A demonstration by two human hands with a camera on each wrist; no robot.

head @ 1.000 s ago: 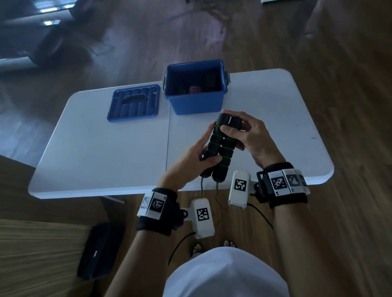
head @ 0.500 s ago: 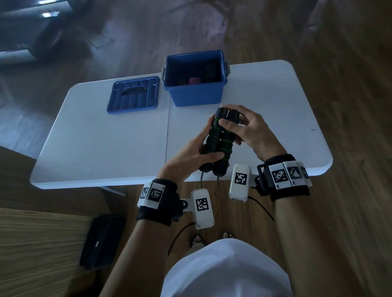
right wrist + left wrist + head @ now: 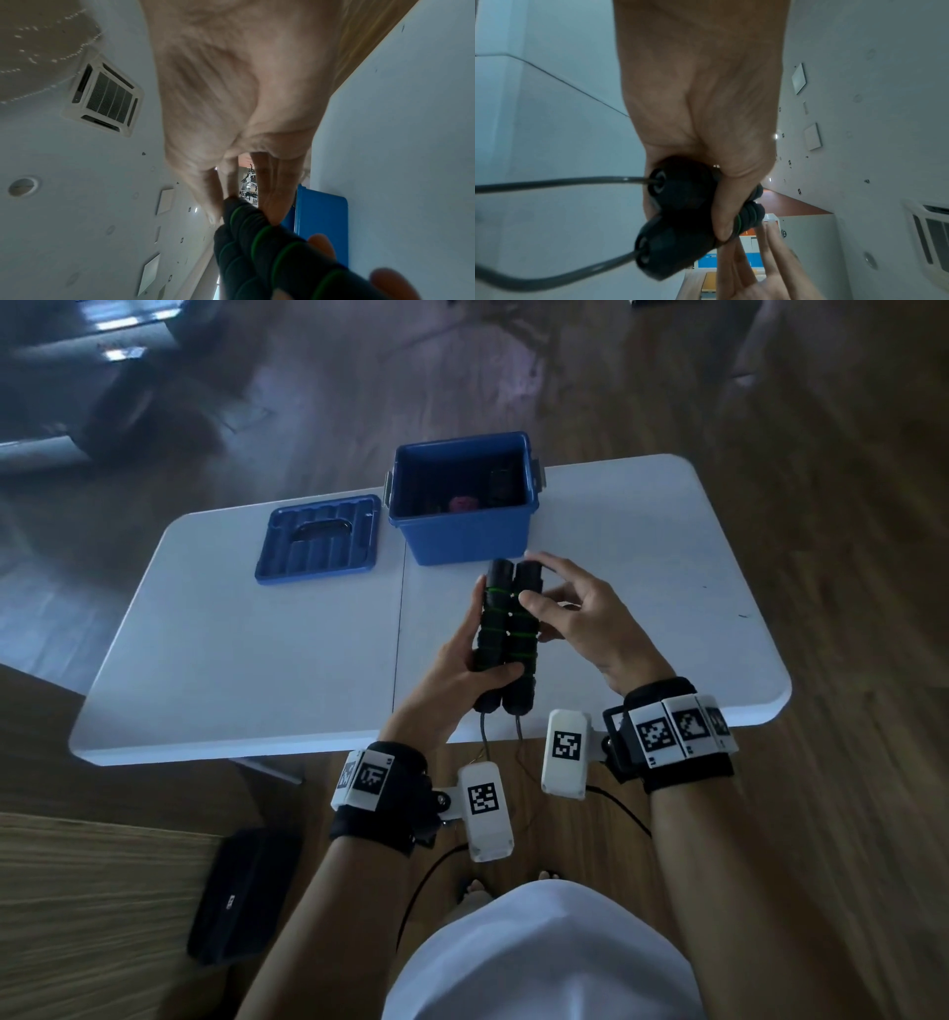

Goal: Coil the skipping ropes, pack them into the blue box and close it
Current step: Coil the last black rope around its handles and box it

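Observation:
Two black skipping-rope handles (image 3: 506,629) with green rings are held side by side above the white table (image 3: 231,660). My left hand (image 3: 462,670) grips their lower part, thumb across the front. My right hand (image 3: 575,618) touches the right handle with its thumb and straight fingers. The rope (image 3: 482,731) hangs from the handle ends below the table edge and shows in the left wrist view as the rope (image 3: 552,182) leaving the handles (image 3: 680,192). The open blue box (image 3: 462,536) stands just behind the handles, with a pink thing (image 3: 463,504) and a dark handle (image 3: 500,485) inside.
The blue lid (image 3: 316,541) lies flat on the table to the left of the box. A black bag (image 3: 241,896) sits on the wooden floor under the table's near left. In the right wrist view the blue box (image 3: 321,223) is close beyond the fingertips.
My right hand's fingers have come off the top of the handles and straightened. The handles have turned more upright in my left hand, closer to the box.

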